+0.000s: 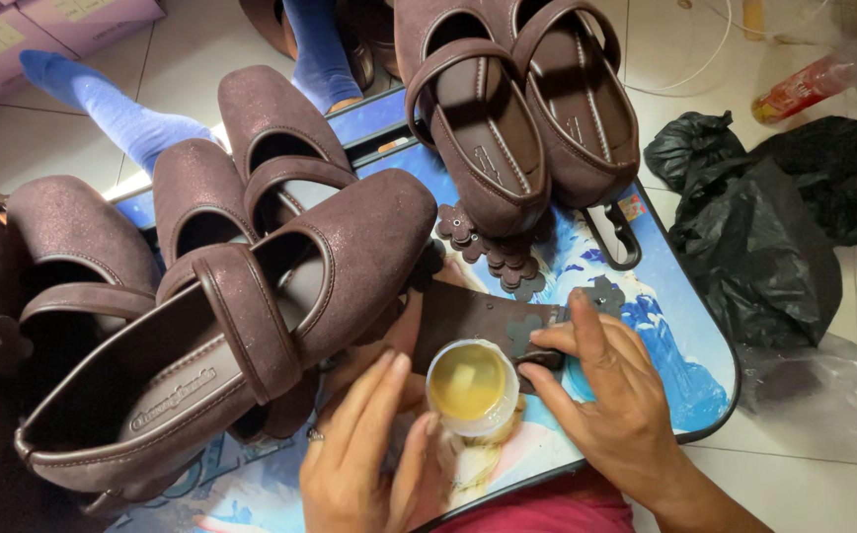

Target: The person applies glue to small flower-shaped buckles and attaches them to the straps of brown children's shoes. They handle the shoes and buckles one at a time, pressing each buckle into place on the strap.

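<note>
While the small round container of yellowish glue (470, 387) sits low on the blue picture-printed surface (687, 347), both hands are at work right around it. The left hand (361, 452) comes up from the bottom edge, fingers stretched and curled against the container's left side, touching its rim; a ring shows on one finger. The right hand (614, 395) lies just to the right, its fingers pinched together on a small dark brown flower-shaped trim piece (531, 345), pressing it near the edge of a flat dark brown strap piece (478, 314) that rests on the surface just behind the glue. So one hand is closed on the trim, the other steadies the container, and the two are close but not touching.

Just beside the left hand, a big brown suede-like flat shoe with a strap across its opening (241, 336) lies tilted, toe pointing up and right, half over other shoes. More matching brown shoes (251, 158) stand behind it, and a pair lying sole-side in view (522, 109) sits at the far end of the surface. Between that pair and the strap piece, a little heap of brown flower trims (496, 247) waits. On the floor to the right lies a crumpled black plastic bag (774, 217); at top left, a blue-socked foot (113, 109) rests on the tiles.
</note>
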Demonstrator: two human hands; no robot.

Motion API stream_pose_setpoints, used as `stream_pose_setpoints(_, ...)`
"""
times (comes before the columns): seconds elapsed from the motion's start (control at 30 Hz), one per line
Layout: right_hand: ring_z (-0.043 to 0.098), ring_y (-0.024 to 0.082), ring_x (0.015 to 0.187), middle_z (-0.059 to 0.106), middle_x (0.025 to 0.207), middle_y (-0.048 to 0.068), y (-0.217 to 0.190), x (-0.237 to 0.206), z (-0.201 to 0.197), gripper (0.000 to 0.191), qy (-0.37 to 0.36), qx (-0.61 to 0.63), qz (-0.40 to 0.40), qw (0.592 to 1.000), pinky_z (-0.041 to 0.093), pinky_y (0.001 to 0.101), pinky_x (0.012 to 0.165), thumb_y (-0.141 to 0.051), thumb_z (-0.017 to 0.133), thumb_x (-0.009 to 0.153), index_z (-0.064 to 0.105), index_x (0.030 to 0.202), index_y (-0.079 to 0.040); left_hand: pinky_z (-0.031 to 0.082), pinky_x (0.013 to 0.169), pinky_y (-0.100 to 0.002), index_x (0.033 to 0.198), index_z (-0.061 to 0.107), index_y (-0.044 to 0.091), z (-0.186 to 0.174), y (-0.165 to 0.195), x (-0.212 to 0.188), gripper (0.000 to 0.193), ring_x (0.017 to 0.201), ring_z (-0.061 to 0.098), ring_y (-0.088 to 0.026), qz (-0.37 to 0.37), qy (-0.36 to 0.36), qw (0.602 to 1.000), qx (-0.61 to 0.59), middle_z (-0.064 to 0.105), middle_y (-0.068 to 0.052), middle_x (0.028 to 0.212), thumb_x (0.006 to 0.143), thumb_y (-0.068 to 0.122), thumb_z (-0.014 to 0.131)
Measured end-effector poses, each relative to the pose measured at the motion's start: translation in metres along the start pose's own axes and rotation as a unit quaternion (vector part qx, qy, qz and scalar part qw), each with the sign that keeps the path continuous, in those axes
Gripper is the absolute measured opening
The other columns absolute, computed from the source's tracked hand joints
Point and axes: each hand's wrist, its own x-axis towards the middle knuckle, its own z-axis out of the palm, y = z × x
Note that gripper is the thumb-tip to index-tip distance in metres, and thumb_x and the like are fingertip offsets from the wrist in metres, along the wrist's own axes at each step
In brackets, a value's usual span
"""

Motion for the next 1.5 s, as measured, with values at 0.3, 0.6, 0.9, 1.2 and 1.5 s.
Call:
stream_pose_setpoints(0.3,0.072,0.018,0.099,0.071,0.113,0.016,-0.015,-0.019,-0.001,0.118,0.048,0.269,0.101,0.957,0.062,0.0308,0.087,0.004,0.086,0.076,0.009,0.166,-0.005,0.056,0.098,-0.036,0.132,0.064,0.003,-0.003,0.01,0.001,0.053,0.114,0.073,-0.03,0.01,-0.045,0.99,-0.135,0.073,-0.017,0.126,0.083,0.014,0.082)
stream_pose_setpoints(0.6,0.067,0.028,0.118,0.065,0.13,0.016,-0.043,0.002,0.001,0.097,-0.078,0.154,-0.052,0.984,0.055,0.0384,0.1,-0.025,0.092,0.075,0.036,0.152,-0.008,0.061,0.069,-0.023,0.105,0.079,0.0,-0.002,0.002,-0.024,0.014,0.08,0.078,-0.011,-0.261,-0.011,0.903,-0.34,0.08,-0.009,0.098,0.092,0.001,0.073)
stream_pose_setpoints(0.9,0.043,0.039,0.142,0.05,0.149,0.017,-0.052,0.01,0.017,0.066,-0.102,-0.016,-0.094,0.99,0.033,0.0577,0.118,-0.052,0.079,0.077,0.068,0.127,-0.011,0.058,0.09,-0.025,0.109,0.076,0.0,-0.009,-0.003,-0.028,0.018,0.103,0.074,-0.014,-0.215,0.032,0.924,-0.315,0.078,-0.011,0.112,0.092,0.0,0.072)
stream_pose_setpoints(1.2,0.042,0.041,0.142,0.051,0.149,0.018,-0.056,0.012,0.024,0.061,-0.104,-0.033,-0.105,0.989,0.033,0.0571,0.118,-0.054,0.075,0.081,0.071,0.121,-0.009,0.059,0.088,-0.027,0.13,0.064,-0.006,0.0,-0.007,-0.028,0.043,0.102,0.072,-0.014,-0.371,0.059,0.787,-0.489,0.072,-0.016,0.125,0.088,-0.004,0.071)
stream_pose_setpoints(1.5,0.046,0.036,0.14,0.058,0.141,0.016,-0.059,-0.003,0.008,0.053,-0.056,-0.038,-0.103,0.992,0.035,0.0524,0.117,-0.059,0.069,0.085,0.075,0.106,-0.01,0.062,0.09,-0.029,0.131,0.065,-0.006,-0.002,-0.008,-0.029,0.038,0.101,0.072,-0.013,-0.376,0.039,0.777,-0.503,0.074,-0.012,0.118,0.093,0.0,0.066)
